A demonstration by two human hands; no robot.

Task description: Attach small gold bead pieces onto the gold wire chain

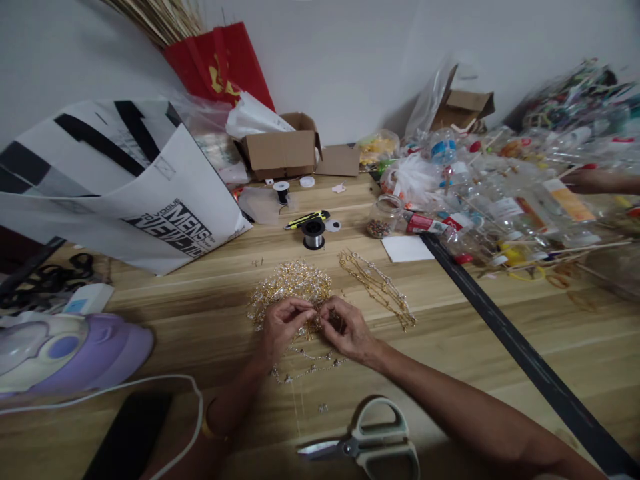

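Over the front edge of a pile of gold and silver beaded chains (293, 281), my two hands meet fingertip to fingertip. My left hand (287, 325) is closed in a pinch, thumb against index finger. My right hand (350, 328) pinches from the other side, almost touching the left. A tiny piece of beaded chain seems to be between the fingertips, too small to see well. Just below them, a silver chain with dark beads (313, 369) curves across the wood. Several gold and silver chains (377, 287) lie stretched out to the right of the pile.
Scissors (357, 443) lie near the front edge, a dark phone (130, 433) and white cable at left. Behind the pile are a wire spool (313, 235), a yellow cutter (306, 219) and a bead jar (384, 217). Plastic bottles crowd the right, where another person's arm (605, 181) reaches in.
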